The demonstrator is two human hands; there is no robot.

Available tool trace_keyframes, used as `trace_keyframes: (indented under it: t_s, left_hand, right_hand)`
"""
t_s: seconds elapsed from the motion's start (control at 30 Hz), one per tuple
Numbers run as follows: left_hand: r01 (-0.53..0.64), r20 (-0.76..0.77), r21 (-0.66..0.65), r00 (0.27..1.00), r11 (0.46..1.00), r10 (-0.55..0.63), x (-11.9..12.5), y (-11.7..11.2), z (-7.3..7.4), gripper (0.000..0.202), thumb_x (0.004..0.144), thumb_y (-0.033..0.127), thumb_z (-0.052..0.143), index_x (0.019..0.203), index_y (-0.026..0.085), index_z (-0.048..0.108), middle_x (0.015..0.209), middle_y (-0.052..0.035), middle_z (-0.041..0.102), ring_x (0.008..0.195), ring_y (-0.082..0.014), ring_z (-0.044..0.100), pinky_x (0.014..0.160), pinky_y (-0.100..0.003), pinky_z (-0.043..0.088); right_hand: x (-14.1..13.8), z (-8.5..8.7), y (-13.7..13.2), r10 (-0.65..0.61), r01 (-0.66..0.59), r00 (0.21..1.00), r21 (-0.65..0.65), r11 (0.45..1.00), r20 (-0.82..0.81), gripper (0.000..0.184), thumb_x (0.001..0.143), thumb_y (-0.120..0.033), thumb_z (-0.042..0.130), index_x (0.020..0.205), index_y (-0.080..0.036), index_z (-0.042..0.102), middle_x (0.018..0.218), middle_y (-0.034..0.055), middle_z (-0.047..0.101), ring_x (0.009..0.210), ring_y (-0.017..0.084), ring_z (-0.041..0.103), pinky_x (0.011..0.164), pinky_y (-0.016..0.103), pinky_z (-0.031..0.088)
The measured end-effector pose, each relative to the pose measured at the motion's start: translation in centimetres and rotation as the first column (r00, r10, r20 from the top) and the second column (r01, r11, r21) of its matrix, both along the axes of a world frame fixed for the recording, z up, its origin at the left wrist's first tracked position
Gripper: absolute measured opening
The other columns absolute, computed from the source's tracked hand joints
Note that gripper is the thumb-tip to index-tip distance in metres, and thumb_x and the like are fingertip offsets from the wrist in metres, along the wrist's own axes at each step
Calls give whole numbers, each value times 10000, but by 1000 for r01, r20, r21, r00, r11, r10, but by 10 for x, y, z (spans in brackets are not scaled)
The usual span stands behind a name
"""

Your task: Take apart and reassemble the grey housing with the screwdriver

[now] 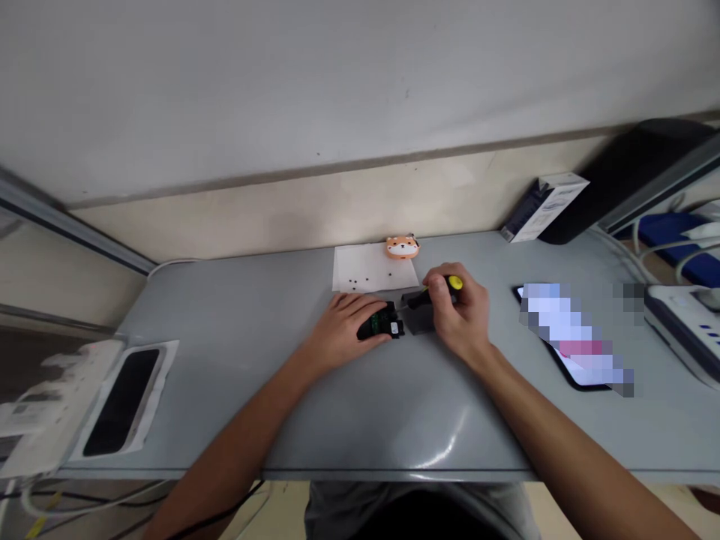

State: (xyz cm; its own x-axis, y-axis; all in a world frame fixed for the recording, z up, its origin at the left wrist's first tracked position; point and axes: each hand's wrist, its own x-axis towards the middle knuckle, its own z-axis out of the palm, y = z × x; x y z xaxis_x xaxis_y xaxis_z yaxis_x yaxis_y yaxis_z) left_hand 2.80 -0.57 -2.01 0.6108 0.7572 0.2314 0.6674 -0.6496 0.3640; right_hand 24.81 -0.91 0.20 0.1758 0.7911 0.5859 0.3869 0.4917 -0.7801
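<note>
My left hand grips a small black device on the desk, its fingers along the far side and the thumb along the near side. A green circuit board and a small white label show on the device. Wrapped around the dark handle of a screwdriver with a yellow end cap is my right hand. The screwdriver's shaft points left and its tip is at the device's right end; whether it sits in a screw is too small to tell. Below the screwdriver lies a dark flat piece, partly covered by my right hand.
Several tiny dark screws lie on a white paper behind the device, with an orange animal-faced case at its corner. A lit phone and power strip are right, a dark phone left. A box leans at the back.
</note>
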Motion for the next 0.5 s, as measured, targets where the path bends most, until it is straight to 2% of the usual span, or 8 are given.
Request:
trace_keyframes:
  t_s: [0.27,0.5]
  left_hand:
    - [-6,5,-6,1000,1000,6,0,0,-1,449,966,458,752,1370,279,672,1345,-66,736,1237,-273,666,1114,-462,483]
    - [2,0,-3,1000,1000,-2,0,0,0,442,954,434,773,1344,248,681,1345,-73,741,1247,-270,666,1110,-448,483]
  right_hand:
    - [-1,0,1,-16,16,1000,-23,1000,1,408,1037,-556,527,798,-239,622,670,-6,583,611,157,513,569,304,410]
    - [-3,-2,0,7,-7,1000,-2,1000,12,371,1031,-511,553,800,-232,629,671,-7,587,617,156,519,575,300,413]
